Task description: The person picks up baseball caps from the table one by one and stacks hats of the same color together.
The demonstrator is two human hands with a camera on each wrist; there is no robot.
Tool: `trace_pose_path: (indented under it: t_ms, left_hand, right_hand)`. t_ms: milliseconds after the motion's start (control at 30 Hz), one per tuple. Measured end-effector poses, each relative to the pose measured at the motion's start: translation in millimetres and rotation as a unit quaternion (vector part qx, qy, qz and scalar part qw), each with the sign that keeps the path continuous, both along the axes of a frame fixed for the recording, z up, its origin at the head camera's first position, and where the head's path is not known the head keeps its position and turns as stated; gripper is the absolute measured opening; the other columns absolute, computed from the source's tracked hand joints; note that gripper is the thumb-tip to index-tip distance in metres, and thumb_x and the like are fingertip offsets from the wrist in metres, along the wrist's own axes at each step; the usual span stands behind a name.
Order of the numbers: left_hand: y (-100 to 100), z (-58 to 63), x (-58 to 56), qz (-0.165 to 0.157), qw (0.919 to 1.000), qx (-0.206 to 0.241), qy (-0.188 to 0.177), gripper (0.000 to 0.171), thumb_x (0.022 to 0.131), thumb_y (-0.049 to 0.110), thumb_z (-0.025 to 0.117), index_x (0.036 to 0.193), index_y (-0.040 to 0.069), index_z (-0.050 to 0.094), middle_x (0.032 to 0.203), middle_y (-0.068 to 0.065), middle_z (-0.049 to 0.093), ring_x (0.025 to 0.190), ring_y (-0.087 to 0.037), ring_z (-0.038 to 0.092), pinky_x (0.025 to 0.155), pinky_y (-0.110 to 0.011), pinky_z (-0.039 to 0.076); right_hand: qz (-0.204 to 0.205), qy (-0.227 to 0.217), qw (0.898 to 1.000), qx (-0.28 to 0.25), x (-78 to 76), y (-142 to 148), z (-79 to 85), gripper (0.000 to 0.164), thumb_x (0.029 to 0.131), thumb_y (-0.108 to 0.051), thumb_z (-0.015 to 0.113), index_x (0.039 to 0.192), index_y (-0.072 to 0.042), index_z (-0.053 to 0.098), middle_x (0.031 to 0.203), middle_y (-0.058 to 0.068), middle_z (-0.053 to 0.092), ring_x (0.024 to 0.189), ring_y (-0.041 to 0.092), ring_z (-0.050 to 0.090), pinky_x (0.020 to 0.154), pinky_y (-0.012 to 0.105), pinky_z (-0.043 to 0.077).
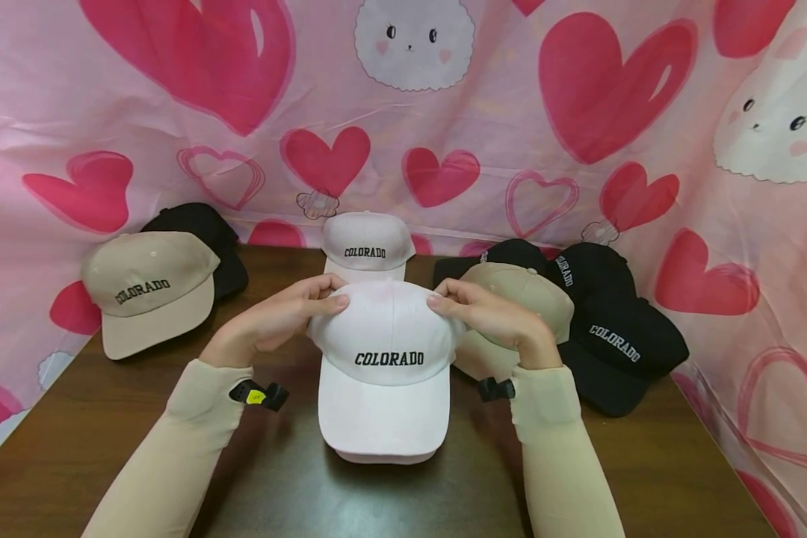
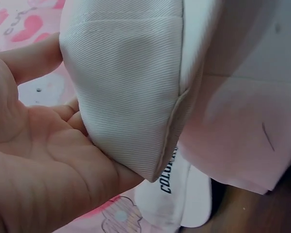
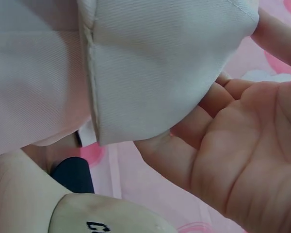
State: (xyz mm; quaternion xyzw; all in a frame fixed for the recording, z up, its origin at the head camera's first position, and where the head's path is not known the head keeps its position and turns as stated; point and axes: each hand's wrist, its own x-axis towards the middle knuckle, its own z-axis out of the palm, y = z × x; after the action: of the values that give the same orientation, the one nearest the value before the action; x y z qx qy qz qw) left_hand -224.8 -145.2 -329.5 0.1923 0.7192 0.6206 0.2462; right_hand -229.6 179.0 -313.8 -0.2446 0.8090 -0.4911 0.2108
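Note:
A white baseball cap [image 1: 386, 329] with black COLORADO lettering is held up front and centre, brim downward and facing me. My left hand [image 1: 299, 310] grips the upper left of its crown, thumb in front and fingers behind. On the upper right of the crown, my right hand [image 1: 487, 310] pinches it the same way. A second pale brim edge [image 1: 386, 456] shows just beneath the cap's brim. In the left wrist view the side of the white cap [image 2: 131, 87] lies against the left fingers; the right wrist view has its other side [image 3: 160, 73] by the right fingers.
Behind the held cap stands another white cap [image 1: 365, 239] on the brown table [image 1: 276, 463]. A beige cap [image 1: 151, 280] leans on a black cap [image 1: 191, 220] at left. At right, a beige cap [image 1: 527, 291] sits among black caps [image 1: 625, 344]. Pink heart-print cloth [image 1: 376, 104] hangs behind.

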Motion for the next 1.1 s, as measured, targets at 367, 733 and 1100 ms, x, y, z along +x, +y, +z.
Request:
trace_pose_path:
  t_ms: [367, 733, 1100]
  left_hand:
    - [0, -17.2, -8.4, -0.006, 0.9993, -0.03, -0.023, 0.04, 0.098, 0.033, 0.054, 0.127, 0.008, 0.042, 0.121, -0.016, 0.051, 0.109, -0.032, 0.052, 0.089, -0.048, 0.047]
    - [-3, -28.6, -14.0, -0.004, 0.998, -0.063, -0.008, 0.043, 0.094, 0.034, 0.06, 0.127, 0.012, 0.045, 0.123, -0.014, 0.048, 0.114, -0.031, 0.045, 0.098, -0.053, 0.038]
    - [-4, -27.0, -13.6, 0.014, 0.9939, -0.106, 0.026, 0.045, 0.09, 0.036, 0.065, 0.126, 0.017, 0.047, 0.114, -0.015, 0.045, 0.114, -0.029, 0.038, 0.094, -0.051, 0.039]
  right_hand:
    - [0.001, -0.018, 0.999, 0.036, -10.7, 2, -16.6, 0.031, 0.098, -0.036, 0.054, 0.102, -0.005, 0.053, 0.099, 0.015, 0.054, 0.091, 0.028, 0.053, 0.074, 0.041, 0.049]
    - [-0.013, -0.012, 0.997, 0.081, -12.2, 0, -22.5, 0.033, 0.097, -0.04, 0.056, 0.104, -0.007, 0.053, 0.1, 0.011, 0.055, 0.096, 0.025, 0.052, 0.079, 0.045, 0.049]
    - [-0.011, -0.02, 0.998, 0.064, -11.6, -2, -24.9, 0.034, 0.096, -0.036, 0.057, 0.106, -0.004, 0.051, 0.1, 0.013, 0.054, 0.095, 0.026, 0.051, 0.084, 0.056, 0.046]
